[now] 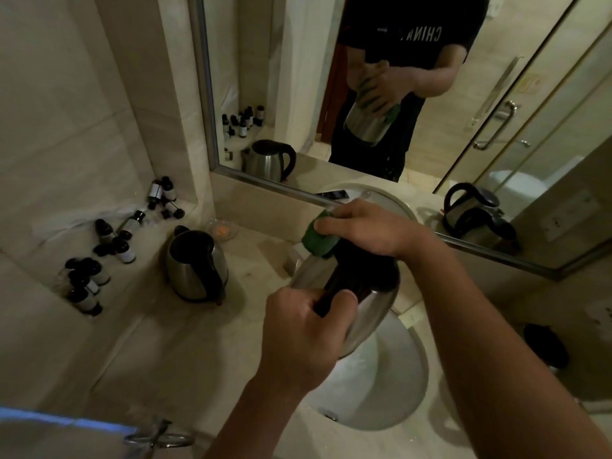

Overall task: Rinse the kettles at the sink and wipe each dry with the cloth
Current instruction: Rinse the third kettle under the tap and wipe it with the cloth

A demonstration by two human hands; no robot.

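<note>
A steel kettle (372,313) with a black lid and handle hangs tilted above the white sink (390,392). My left hand (304,332) grips its black handle. My right hand (367,226) holds a green cloth (319,241) against the kettle's far upper side. A second steel kettle (197,263) stands upright on the counter to the left of the sink. Only a reflection of a third kettle (473,210) shows, in the mirror at the right.
Several small dark bottles (99,260) lie and stand in the left corner of the beige counter (185,342). A small glass dish (222,229) sits behind the left kettle. The mirror (430,111) spans the wall behind. A dark bin (546,346) stands low at the right.
</note>
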